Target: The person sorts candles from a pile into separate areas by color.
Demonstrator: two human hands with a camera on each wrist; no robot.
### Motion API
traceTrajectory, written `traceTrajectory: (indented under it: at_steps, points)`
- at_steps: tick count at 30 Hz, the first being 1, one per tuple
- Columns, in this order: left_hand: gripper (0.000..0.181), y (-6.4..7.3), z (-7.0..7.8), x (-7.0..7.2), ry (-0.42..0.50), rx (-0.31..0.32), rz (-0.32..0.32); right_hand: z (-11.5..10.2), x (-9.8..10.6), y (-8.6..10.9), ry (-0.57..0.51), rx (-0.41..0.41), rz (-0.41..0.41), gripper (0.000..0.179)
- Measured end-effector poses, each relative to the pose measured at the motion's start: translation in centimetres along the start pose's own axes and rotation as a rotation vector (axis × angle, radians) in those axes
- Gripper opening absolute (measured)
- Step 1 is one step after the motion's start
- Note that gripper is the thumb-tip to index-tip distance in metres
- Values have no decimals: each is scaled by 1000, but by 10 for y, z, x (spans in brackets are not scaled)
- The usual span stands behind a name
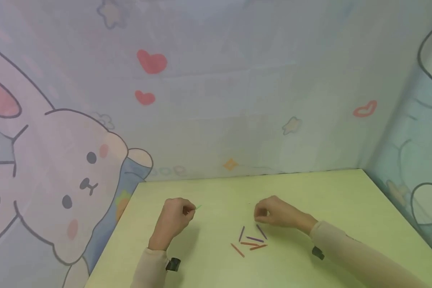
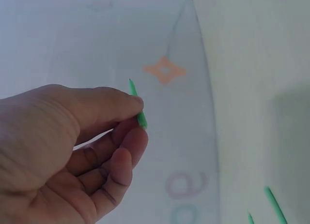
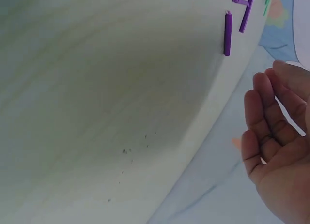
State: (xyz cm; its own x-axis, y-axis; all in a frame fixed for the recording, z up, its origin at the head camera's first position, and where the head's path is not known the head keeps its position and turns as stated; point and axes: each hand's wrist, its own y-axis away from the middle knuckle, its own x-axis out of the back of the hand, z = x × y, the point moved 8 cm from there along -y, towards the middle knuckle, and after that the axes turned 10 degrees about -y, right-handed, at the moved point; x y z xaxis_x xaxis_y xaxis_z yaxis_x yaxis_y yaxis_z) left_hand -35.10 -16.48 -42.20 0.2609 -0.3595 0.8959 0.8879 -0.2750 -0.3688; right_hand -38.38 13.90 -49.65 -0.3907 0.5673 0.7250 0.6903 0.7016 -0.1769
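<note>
In the head view my left hand [image 1: 174, 218] is raised over the left of the table. Its thumb and fingers pinch a short green colored pencil [image 2: 139, 112], whose thin tip points up in the left wrist view. My right hand [image 1: 279, 212] hovers to the right, fingers loosely curled, with nothing visible in it. Close to it lie several purple pencils [image 1: 255, 239], and nearer me several orange pencils [image 1: 258, 247]. Two more green pencils [image 2: 276, 204] lie on the table in the left wrist view; in the head view I cannot make them out.
The pale yellow table [image 1: 209, 264] ends at a printed cloth backdrop [image 1: 216, 120], with another cloth wall [image 1: 417, 160] on the right. Tiny dark crumbs [image 3: 125, 151] dot the tabletop in the right wrist view.
</note>
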Motion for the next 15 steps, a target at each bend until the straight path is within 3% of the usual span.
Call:
traceTrajectory:
  at_steps: [7,15]
  points:
    - [8,10,-55,-10,-31,159,-31,9,-16,6,14,-87,-87,23]
    - [7,27,-104,-27,-39,304,-82,14,-23,9,17,-121,-91,28]
